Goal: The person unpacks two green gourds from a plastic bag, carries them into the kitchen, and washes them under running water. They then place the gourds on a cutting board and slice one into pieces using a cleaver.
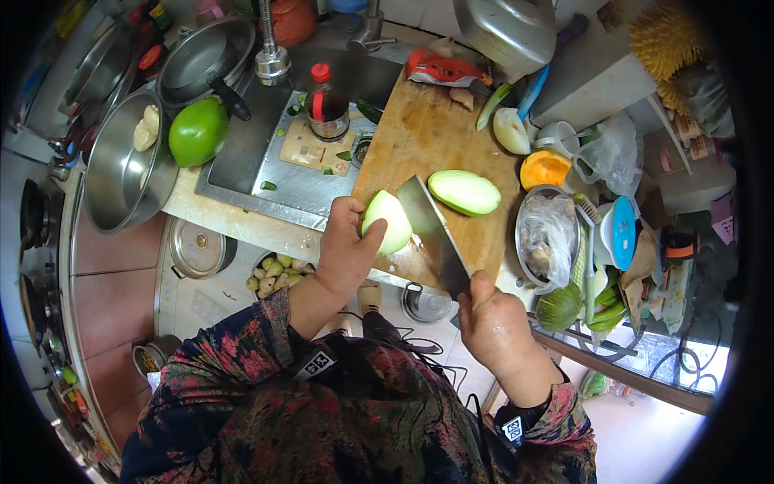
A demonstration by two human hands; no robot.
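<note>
My left hand (pixel 349 245) grips a peeled pale-green piece of fruit or gourd (pixel 390 222) at the left edge of the wooden cutting board (pixel 417 130). In my right hand (pixel 497 320) is the handle of a broad-bladed cleaver (pixel 434 236). Its blade points up and to the left, close beside the held piece; whether they touch I cannot tell. Another peeled pale-green piece (pixel 464 192) lies on the board just right of the blade. Wet patches show on the wood near my hands.
Left of the board, the steel sink (pixel 242 175) bears a sauce bottle (pixel 326 109) and green scraps. A green papaya-like fruit (pixel 198 132) and a steel bowl (pixel 115 181) stand farther left. To the right are a cut pumpkin (pixel 544 169) and a bowl with a plastic bag (pixel 547 233).
</note>
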